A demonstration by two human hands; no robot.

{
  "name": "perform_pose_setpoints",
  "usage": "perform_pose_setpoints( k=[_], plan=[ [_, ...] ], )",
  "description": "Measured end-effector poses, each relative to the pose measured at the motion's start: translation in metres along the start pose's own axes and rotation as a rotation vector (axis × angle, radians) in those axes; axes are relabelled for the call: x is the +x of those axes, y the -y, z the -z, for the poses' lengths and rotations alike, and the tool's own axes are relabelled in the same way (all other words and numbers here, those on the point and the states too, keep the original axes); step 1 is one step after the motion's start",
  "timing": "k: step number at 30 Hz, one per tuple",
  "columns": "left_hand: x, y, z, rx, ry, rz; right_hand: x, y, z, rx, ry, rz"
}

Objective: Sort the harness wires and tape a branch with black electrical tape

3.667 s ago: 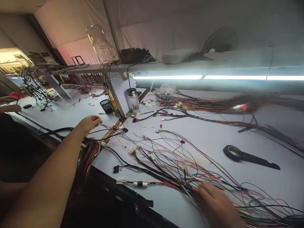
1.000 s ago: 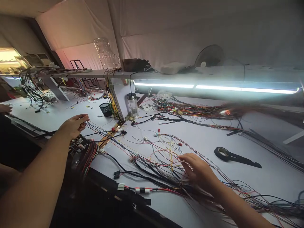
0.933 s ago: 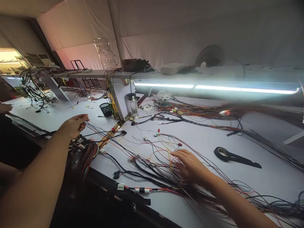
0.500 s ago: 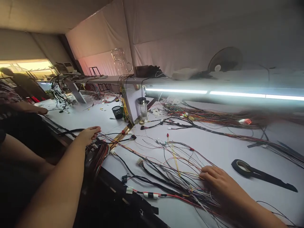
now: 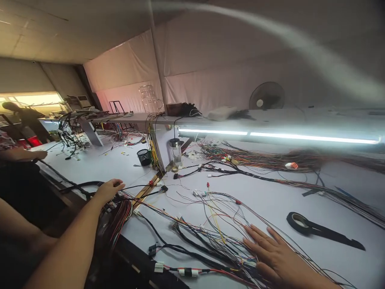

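My right hand [image 5: 270, 251] lies with fingers spread over the loose wires of a wire harness [image 5: 207, 241], palm down. Its coloured strands and black-sleeved branches run across the white table toward the left. Above the table's near edge is my left hand [image 5: 110, 190], thumb and forefinger apart, just over a bundle of thin wires [image 5: 124, 210] that hangs down there. White connectors [image 5: 159, 267] and a black connector [image 5: 152, 251] end the branches near the front. A small red connector [image 5: 238, 202] sits among the thin wires by my right hand.
A roll of black tape [image 5: 300, 223] lies at right with its strip pulled out. Behind are a long harness [image 5: 255, 176], a glass bottle [image 5: 175, 152] and a black mesh cup [image 5: 144, 157]. A lit tube [image 5: 300, 137] hangs under the shelf. Another person's arm [image 5: 27, 155] is at far left.
My left hand has loosened its pinch, and the wires now lie below it. My right hand has flattened and spread its fingers on the harness. The view has tilted up.
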State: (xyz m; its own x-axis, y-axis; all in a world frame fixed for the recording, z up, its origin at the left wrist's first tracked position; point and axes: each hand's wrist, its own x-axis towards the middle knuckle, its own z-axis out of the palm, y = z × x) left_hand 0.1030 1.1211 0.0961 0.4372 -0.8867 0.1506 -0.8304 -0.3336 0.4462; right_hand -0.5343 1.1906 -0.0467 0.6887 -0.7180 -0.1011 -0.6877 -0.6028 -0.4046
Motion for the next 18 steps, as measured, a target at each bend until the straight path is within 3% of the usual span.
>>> perform_pose_setpoints(
  k=[5,9,11,13,16,17,18],
  plan=[
    [0.001,-0.008,-0.020,0.367,0.071,-0.210,0.003,0.004,0.002,0.030,0.019,-0.023],
    [-0.006,-0.014,-0.028,0.551,0.051,-0.270,0.000,0.007,0.003,0.080,0.016,-0.010],
    [-0.006,-0.013,-0.028,0.614,0.029,-0.257,-0.002,0.005,0.010,0.170,-0.045,0.004],
    [-0.003,-0.011,-0.030,0.692,-0.016,-0.214,-0.003,-0.002,0.027,0.338,-0.304,-0.078],
    [0.004,-0.024,-0.038,0.734,-0.120,-0.219,0.000,-0.019,0.074,0.626,-0.997,-0.379],
    [0.005,-0.036,-0.043,0.701,-0.141,-0.254,0.003,-0.025,0.095,0.657,-1.138,-0.427],
    [0.003,-0.052,-0.047,0.643,-0.154,-0.300,0.007,-0.029,0.116,0.667,-1.193,-0.423]
  ],
)
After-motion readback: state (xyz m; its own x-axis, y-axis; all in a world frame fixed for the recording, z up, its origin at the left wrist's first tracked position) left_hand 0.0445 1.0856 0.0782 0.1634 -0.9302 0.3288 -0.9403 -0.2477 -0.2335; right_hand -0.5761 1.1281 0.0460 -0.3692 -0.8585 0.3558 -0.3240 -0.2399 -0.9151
